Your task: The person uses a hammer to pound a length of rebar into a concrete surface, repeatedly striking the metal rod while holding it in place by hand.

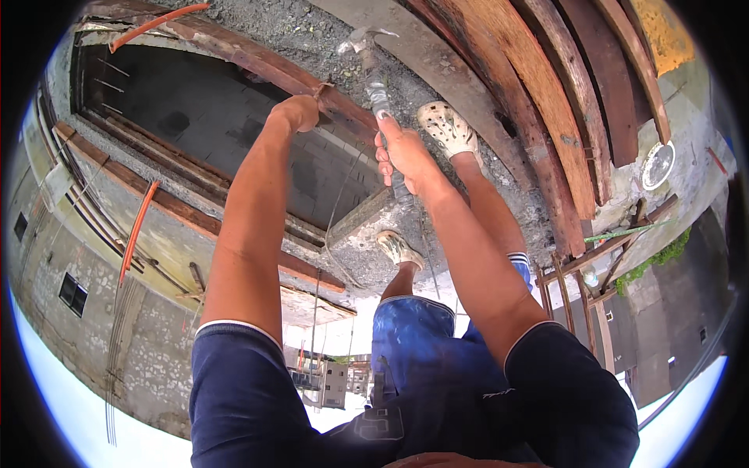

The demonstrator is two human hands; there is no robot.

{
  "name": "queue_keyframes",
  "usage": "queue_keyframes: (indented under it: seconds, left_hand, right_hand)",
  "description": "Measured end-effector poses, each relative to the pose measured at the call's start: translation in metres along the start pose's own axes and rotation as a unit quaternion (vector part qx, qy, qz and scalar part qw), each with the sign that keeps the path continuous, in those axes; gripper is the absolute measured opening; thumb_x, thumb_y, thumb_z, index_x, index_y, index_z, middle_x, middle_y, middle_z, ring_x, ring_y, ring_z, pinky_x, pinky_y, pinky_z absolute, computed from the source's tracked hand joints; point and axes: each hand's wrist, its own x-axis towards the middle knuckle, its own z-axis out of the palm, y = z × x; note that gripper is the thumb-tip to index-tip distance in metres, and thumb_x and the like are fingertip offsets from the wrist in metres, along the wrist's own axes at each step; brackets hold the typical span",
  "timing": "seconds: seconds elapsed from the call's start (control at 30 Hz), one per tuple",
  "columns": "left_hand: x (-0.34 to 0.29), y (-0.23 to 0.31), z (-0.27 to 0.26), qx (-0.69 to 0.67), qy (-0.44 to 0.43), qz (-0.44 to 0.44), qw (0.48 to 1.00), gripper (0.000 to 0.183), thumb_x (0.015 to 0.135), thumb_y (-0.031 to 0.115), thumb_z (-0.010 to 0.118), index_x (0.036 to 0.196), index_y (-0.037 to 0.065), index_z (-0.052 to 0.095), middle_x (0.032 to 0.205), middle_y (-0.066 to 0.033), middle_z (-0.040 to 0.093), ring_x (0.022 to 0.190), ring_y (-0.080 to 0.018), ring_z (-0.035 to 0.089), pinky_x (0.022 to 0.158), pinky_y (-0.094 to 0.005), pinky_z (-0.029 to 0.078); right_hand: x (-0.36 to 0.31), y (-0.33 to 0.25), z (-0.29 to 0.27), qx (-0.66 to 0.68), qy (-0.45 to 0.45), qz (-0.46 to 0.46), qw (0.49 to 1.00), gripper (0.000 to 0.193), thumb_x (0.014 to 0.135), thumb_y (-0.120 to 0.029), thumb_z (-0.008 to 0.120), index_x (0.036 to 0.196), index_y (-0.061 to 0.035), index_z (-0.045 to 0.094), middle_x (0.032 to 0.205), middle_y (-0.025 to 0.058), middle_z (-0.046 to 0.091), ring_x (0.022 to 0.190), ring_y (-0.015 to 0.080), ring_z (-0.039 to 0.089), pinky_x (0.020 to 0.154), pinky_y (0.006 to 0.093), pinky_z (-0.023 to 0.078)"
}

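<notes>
The right hand [406,156] is wrapped around the handle of a hammer [374,74], fingers clamped on the grip, with the hammer's metal head pointing up toward twelve o'clock over the gravelly concrete slab [328,47]. The left hand [296,111] sits at about ten o'clock from the right one, well apart from the hammer, closed into a fist on the edge of a reddish wooden board [257,61] that frames a deep rectangular opening [211,132]. What its fingers pinch there is too small to tell, though a thin wire [337,204] hangs down from near that spot.

Just at three o'clock of the right hand stands a foot in a pale perforated clog [449,129]; the other clog [399,249] is planted on a concrete ledge at six o'clock. Curved wooden planks [546,86] lie stacked toward one and two o'clock. Orange pipes [136,226] run along the wall at nine o'clock and near the top edge. The person wears blue shorts [413,343] and dark blue sleeves.
</notes>
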Motion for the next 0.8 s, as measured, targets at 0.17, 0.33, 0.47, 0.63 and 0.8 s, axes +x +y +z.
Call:
queue_keyframes:
  seconds: [0.17,0.33,0.47,0.63,0.8]
  left_hand:
    - [0.003,-0.02,0.0,0.011,0.024,-0.005,1.0,0.035,0.081,0.001,0.055,0.113,0.001,0.071,0.119,-0.0189,0.068,0.114,-0.0381,0.064,0.09,-0.0464,0.053]
    - [0.034,-0.002,-0.01,0.065,0.047,0.031,0.996,0.029,0.08,0.003,0.057,0.103,-0.001,0.073,0.109,-0.0214,0.07,0.105,-0.0403,0.067,0.083,-0.0466,0.055]
    - [0.037,-0.019,-0.019,0.097,0.048,0.079,0.991,0.029,0.081,0.006,0.056,0.103,-0.003,0.072,0.109,-0.024,0.069,0.104,-0.0411,0.067,0.085,-0.0448,0.054]
    - [0.02,-0.042,0.009,0.021,0.088,0.028,0.995,0.027,0.083,0.011,0.057,0.101,-0.001,0.074,0.108,-0.0239,0.069,0.105,-0.0397,0.066,0.088,-0.0449,0.053]
    - [0.027,-0.028,0.004,0.135,0.059,0.089,0.985,0.027,0.085,0.01,0.055,0.102,-0.003,0.072,0.109,-0.0247,0.069,0.107,-0.0408,0.065,0.089,-0.0452,0.053]
  right_hand:
    - [-0.059,-0.074,-0.028,0.171,0.062,-0.368,0.912,0.052,0.101,-0.057,0.047,0.089,-0.0062,0.052,0.062,0.0019,0.045,0.046,0.0119,0.045,0.042,0.0286,0.042]
    - [0.024,0.043,0.022,0.173,0.117,-0.221,0.953,0.051,0.101,-0.057,0.045,0.082,-0.0095,0.049,0.06,0.0005,0.042,0.045,0.0126,0.042,0.046,0.0333,0.043]
    - [0.039,0.048,-0.006,0.173,0.003,0.091,0.981,0.049,0.098,-0.058,0.05,0.081,-0.0113,0.049,0.06,-0.0026,0.044,0.044,0.0109,0.043,0.044,0.032,0.04]
    - [-0.048,0.013,-0.027,0.125,0.046,-0.124,0.983,0.057,0.096,-0.066,0.047,0.088,-0.0093,0.047,0.062,0.001,0.044,0.045,0.013,0.043,0.042,0.0311,0.041]
    - [-0.003,0.01,-0.032,0.386,0.101,-0.346,0.849,0.058,0.1,-0.064,0.039,0.083,-0.009,0.044,0.061,0.0037,0.041,0.049,0.0165,0.043,0.048,0.0339,0.045]
